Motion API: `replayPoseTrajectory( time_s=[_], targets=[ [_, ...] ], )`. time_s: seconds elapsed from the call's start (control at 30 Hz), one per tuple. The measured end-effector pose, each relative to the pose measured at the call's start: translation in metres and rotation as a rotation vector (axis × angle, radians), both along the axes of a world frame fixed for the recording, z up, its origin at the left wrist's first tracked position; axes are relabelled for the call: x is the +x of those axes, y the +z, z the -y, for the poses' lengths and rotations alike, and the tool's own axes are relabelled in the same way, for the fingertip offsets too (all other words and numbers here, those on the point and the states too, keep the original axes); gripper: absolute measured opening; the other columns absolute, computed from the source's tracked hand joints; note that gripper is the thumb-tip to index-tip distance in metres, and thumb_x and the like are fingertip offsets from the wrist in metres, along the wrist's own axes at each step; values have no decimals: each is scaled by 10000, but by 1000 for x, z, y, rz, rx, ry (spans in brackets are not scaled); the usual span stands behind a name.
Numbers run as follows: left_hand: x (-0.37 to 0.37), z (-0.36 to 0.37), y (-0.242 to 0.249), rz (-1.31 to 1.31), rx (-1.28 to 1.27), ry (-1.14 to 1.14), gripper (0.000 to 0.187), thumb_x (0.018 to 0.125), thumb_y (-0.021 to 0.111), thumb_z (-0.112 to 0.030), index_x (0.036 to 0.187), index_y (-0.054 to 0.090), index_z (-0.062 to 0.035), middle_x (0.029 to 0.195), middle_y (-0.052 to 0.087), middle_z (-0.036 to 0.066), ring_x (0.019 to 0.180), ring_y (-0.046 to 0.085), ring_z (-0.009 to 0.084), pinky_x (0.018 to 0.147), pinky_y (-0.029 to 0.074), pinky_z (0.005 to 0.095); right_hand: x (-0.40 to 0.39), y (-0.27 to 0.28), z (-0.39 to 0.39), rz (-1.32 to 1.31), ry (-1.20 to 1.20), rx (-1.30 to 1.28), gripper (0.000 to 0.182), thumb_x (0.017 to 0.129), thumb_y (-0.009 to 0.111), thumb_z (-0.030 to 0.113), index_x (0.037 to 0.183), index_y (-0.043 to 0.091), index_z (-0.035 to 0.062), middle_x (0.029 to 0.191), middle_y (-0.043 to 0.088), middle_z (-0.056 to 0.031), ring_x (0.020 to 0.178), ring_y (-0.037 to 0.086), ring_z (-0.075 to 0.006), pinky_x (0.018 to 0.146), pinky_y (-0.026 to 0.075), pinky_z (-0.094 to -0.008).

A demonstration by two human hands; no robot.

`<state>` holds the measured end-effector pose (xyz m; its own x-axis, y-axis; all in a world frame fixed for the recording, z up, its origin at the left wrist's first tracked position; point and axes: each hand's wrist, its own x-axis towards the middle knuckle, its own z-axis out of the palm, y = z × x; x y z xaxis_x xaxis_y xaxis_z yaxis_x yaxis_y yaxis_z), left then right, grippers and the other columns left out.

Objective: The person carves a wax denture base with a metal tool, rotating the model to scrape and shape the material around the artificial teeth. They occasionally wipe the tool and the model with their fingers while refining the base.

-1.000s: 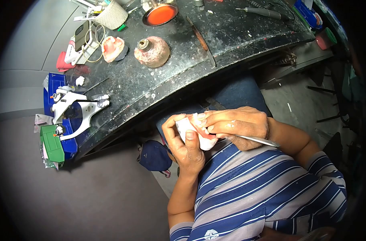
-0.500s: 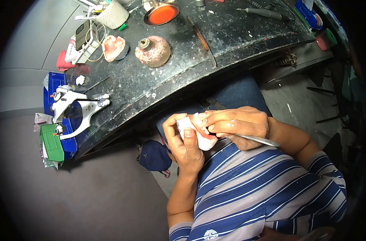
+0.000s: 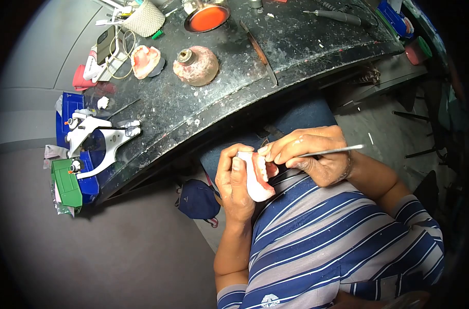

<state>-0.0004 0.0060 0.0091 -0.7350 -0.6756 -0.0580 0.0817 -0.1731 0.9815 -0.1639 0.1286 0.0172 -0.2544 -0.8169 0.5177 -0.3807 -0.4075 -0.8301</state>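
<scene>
Cast (image 3: 253, 180) turned | right hand (image 3: 319, 167) overlaps it | flask (image 3: 201, 69), knife (image 3: 257, 50) beyond

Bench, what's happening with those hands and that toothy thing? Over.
Left hand gripping the toothed model. Right hand holding a slim tool, fingertips at the model. Nothing visibly in the way.

Bright light falls on the hands (image 3: 236, 188) (image 3: 322, 157) while 4 corners darken.
</scene>
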Motion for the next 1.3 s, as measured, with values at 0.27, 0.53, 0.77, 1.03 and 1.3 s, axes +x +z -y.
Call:
replayPoseTrajectory(
  time_s=[0.27,0.53,0.77,1.03,1.3],
  targets=[
    [7,6,-17,-16,33,-41,398,1100,484,-362,1162,613,9,848,674,85,694,633,115,632,497,251,-1,5,0,45,24,52,124,954,695,14,1053,743,-44,1021,770,-189,962,772,-287,854,615,-358],
    [4,5,-10,42,-76,-67,463,1109,423,-412,1157,588,18,848,694,137,626,678,178,594,567,305,-6,2,-1,124,63,73,99,950,702,23,1013,748,-39,992,770,-174,938,770,-270,851,612,-364],
    [1,5,-22,-156,289,-71,458,1131,353,-453,1256,499,-37,1012,703,226,608,652,212,431,490,265,-16,-11,3,233,-55,-137,318,1023,679,276,999,643,-39,1007,725,-221,954,764,-321,930,615,-456],
    [1,4,-34,-204,326,-75,391,1114,482,-374,1337,423,-58,1250,641,275,906,743,305,654,660,420,-3,-12,-4,152,-126,-57,288,1087,566,268,1055,616,-13,994,757,-217,1010,775,-327,998,581,-495],
    [-3,-3,-36,-210,126,-15,388,1113,500,-349,1359,407,-64,1201,648,211,955,733,266,675,659,418,-8,0,-2,-156,-71,-150,241,1049,605,135,1170,695,-53,1022,782,-150,886,778,-275,1174,382,-624]
  ],
)
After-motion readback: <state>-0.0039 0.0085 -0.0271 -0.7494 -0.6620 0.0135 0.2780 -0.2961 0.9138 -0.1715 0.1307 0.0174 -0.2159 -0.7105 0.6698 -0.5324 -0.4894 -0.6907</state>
